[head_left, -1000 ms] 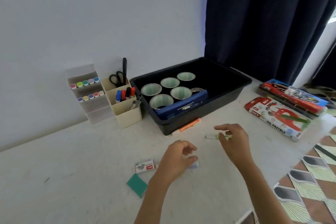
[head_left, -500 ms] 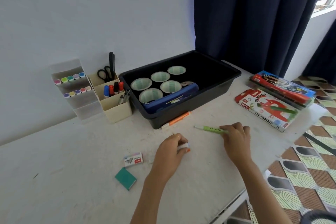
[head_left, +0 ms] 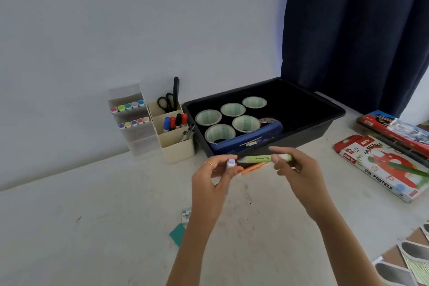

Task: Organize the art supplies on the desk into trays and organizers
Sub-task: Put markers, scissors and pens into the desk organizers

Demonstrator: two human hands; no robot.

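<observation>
The danger starts close to me. The left hand (head_left: 209,183) pinches a short marker (head_left: 231,164) with curled fingertips only, so it may slip and roll over the bench (head_left: 92,227). The right hand (head_left: 296,170) grips a green highlighter (head_left: 257,158), level above an orange marker (head_left: 251,168) that lies, I think, against the black tray (head_left: 308,133); the view there is blurred. Farther back stand the cream organizer (head_left: 177,148) and the clear organizer (head_left: 139,139), and a hurried drop could land in the wrong compartment.
</observation>
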